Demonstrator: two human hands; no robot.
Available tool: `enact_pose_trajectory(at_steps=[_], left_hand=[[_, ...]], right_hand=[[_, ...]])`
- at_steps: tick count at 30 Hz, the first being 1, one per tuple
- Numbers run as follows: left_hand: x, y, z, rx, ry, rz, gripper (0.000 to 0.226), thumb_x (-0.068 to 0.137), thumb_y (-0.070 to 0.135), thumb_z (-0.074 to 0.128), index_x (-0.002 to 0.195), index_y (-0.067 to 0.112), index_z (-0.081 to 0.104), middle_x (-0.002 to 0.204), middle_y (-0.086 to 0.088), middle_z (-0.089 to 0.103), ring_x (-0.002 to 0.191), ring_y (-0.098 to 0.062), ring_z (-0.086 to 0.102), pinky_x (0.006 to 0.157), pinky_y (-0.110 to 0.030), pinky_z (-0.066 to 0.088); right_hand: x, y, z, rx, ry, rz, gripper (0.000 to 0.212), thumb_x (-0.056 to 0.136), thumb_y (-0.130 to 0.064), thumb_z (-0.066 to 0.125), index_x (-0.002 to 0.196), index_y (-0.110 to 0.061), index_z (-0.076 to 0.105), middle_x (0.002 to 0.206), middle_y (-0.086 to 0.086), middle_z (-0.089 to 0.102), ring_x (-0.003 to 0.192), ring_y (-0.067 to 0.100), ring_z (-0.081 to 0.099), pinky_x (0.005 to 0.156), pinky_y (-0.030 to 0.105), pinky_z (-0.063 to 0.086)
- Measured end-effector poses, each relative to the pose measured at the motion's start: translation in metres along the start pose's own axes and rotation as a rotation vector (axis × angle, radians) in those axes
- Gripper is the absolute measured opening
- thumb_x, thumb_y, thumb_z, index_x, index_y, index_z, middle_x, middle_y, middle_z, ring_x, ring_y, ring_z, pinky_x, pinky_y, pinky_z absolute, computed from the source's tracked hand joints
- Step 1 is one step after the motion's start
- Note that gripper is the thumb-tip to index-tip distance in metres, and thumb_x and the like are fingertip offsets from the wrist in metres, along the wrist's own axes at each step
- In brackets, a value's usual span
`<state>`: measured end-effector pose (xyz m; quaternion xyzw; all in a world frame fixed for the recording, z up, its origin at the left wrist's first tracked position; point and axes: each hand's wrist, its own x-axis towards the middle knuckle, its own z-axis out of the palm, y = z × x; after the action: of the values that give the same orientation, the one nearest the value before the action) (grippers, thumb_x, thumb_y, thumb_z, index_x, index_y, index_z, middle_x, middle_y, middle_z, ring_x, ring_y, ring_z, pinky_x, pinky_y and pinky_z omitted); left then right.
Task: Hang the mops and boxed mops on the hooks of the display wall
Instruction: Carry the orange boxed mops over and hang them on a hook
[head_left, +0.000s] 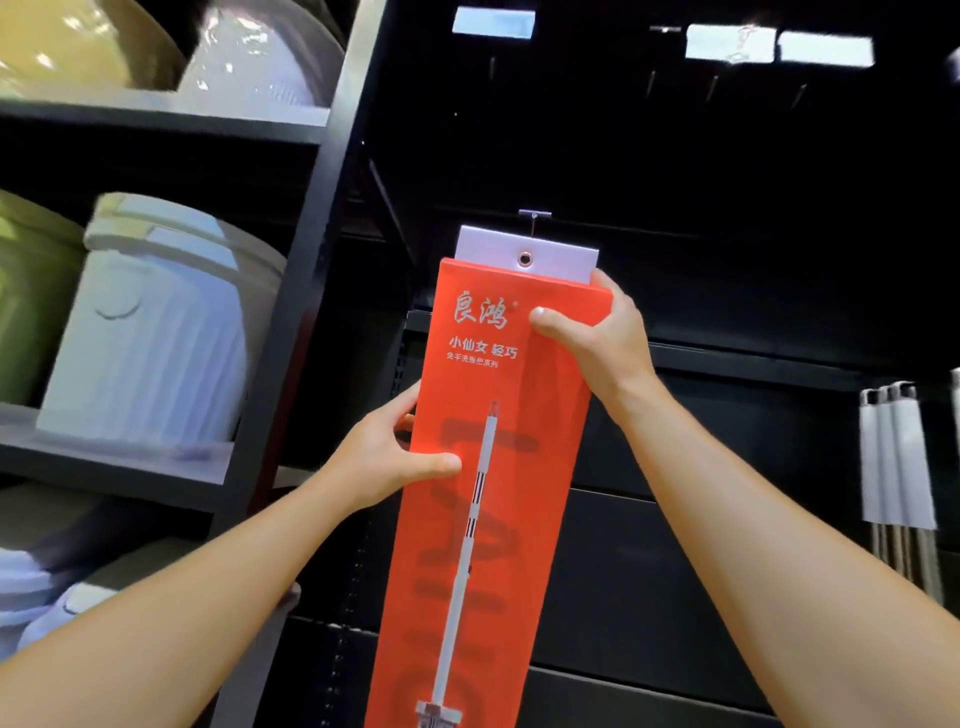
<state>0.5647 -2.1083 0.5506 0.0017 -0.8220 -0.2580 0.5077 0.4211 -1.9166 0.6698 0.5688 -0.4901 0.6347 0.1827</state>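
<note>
I face the dark display wall (727, 218), shelving with pale tubs (150, 332) to its left. I hold the red boxed mop (483, 545) upright against the wall. My right hand (597, 338) grips its upper right edge, thumb across the front; my left hand (384, 457) grips the left edge lower down. Hanging mops (896, 457) at far right. The box's white tab eyelet (525, 258) sits just below a metal hook (534, 221).

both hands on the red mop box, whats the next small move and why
Probably lift the red mop box slightly and ease it toward the wall so the eyelet in its white tab slips over the hook. The hook's tip shows just above the tab, not through the eyelet, so the box isn't hung yet. The left hand and right hand grip its edges.
</note>
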Motion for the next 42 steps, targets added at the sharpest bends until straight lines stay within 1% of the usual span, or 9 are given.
enact_pose_trajectory(at_steps=[4,9,14,25,30,34,37,39,42], left_hand=[[0.025,-0.011,-0.006,-0.008,-0.020,0.004,0.070,0.069,0.051,0.082,0.131,0.057,0.050,0.113,0.021,0.070,0.104,-0.002,0.066,0.074,-0.025,0.059],[0.047,-0.019,-0.007,-0.030,-0.027,0.007,0.067,0.068,0.051,0.083,0.128,0.058,0.053,0.113,0.018,0.071,0.103,-0.005,0.067,0.077,-0.032,0.061],[0.058,-0.021,-0.003,-0.013,-0.036,-0.013,0.065,0.069,0.050,0.082,0.127,0.056,0.054,0.110,0.017,0.072,0.102,-0.008,0.068,0.079,-0.034,0.061],[0.054,-0.031,0.008,-0.025,-0.042,-0.087,0.061,0.070,0.048,0.082,0.124,0.058,0.056,0.109,0.013,0.073,0.098,-0.014,0.071,0.080,-0.042,0.062],[0.053,-0.036,0.016,0.015,0.008,-0.093,0.062,0.070,0.055,0.079,0.126,0.059,0.053,0.116,0.028,0.067,0.104,0.001,0.066,0.093,-0.040,0.056],[0.047,-0.041,0.030,0.097,0.088,-0.099,0.076,0.067,0.065,0.072,0.137,0.057,0.042,0.120,0.037,0.060,0.110,0.013,0.057,0.089,-0.022,0.047],[0.044,-0.043,0.043,0.085,0.135,-0.070,0.082,0.073,0.061,0.068,0.144,0.058,0.028,0.119,0.044,0.055,0.106,0.020,0.054,0.084,-0.014,0.043],[0.046,-0.045,0.051,0.059,0.166,-0.062,0.089,0.077,0.054,0.068,0.149,0.056,0.015,0.127,0.035,0.056,0.111,0.013,0.056,0.092,-0.023,0.047],[0.047,-0.050,0.063,0.081,0.226,-0.036,0.096,0.078,0.055,0.063,0.150,0.058,-0.001,0.139,0.022,0.052,0.119,-0.001,0.057,0.101,-0.037,0.048]], right_hand=[[0.023,0.009,0.004,0.004,0.027,0.020,0.099,0.057,-0.049,0.081,0.143,-0.012,0.049,0.136,0.012,0.057,0.117,0.024,0.065,0.096,0.045,0.056],[0.044,0.020,0.003,0.029,0.024,-0.003,0.070,0.066,-0.043,0.082,0.128,-0.019,0.061,0.129,0.011,0.061,0.103,0.019,0.070,0.080,0.035,0.062],[0.055,0.029,0.000,0.039,0.031,0.017,0.048,0.076,-0.035,0.084,0.118,-0.022,0.065,0.127,0.012,0.062,0.099,0.021,0.071,0.084,0.044,0.062],[0.057,0.051,0.003,-0.016,-0.009,0.054,0.044,0.071,-0.044,0.082,0.108,-0.026,0.067,0.118,0.006,0.068,0.094,0.017,0.073,0.082,0.038,0.061],[0.065,0.068,0.008,-0.055,0.042,0.050,0.046,0.075,-0.043,0.082,0.113,-0.025,0.065,0.109,-0.004,0.072,0.093,0.011,0.072,0.079,0.031,0.059],[0.066,0.079,0.013,-0.279,0.142,-0.053,0.078,0.078,-0.052,0.077,0.144,-0.021,0.047,0.141,0.001,0.051,0.125,0.015,0.054,0.100,0.030,0.046],[0.061,0.085,0.018,-0.275,0.176,-0.133,0.087,0.082,-0.049,0.074,0.152,-0.028,0.028,0.143,-0.001,0.048,0.125,0.016,0.052,0.098,0.034,0.046],[0.056,0.093,0.024,-0.309,0.201,-0.190,0.081,0.088,-0.045,0.069,0.153,-0.032,0.022,0.147,-0.002,0.044,0.122,0.011,0.050,0.093,0.034,0.045],[0.053,0.103,0.035,-0.376,0.211,-0.247,0.056,0.098,-0.039,0.057,0.148,-0.031,0.034,0.151,-0.001,0.035,0.111,0.008,0.047,0.086,0.034,0.045]])
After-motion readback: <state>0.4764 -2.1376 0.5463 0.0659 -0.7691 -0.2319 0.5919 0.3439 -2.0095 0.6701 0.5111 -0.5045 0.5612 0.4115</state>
